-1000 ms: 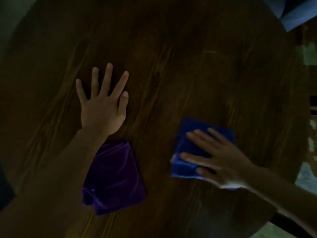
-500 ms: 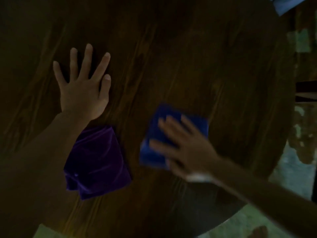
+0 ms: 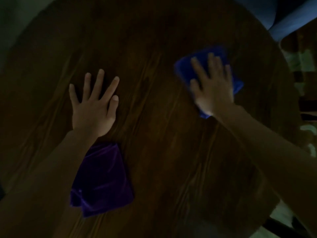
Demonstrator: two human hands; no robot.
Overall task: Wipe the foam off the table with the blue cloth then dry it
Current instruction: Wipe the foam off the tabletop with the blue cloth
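The scene is dim. A round dark wooden table (image 3: 154, 40) fills the view. My right hand (image 3: 212, 85) presses flat, fingers spread, on a folded blue cloth (image 3: 187, 66) at the table's far right; the hand and cloth are blurred. My left hand (image 3: 94, 105) lies flat on the wood at the left with fingers apart and nothing in it. No foam can be made out in this light.
A folded purple cloth (image 3: 104, 179) lies on the table near its front edge, partly under my left forearm. A pale blue object (image 3: 274, 16) shows past the far right rim. Tiled floor (image 3: 303, 66) appears beyond the right edge.
My right hand has slid the blue cloth from the near middle of the table away and to the right. My left hand stays flat in place.
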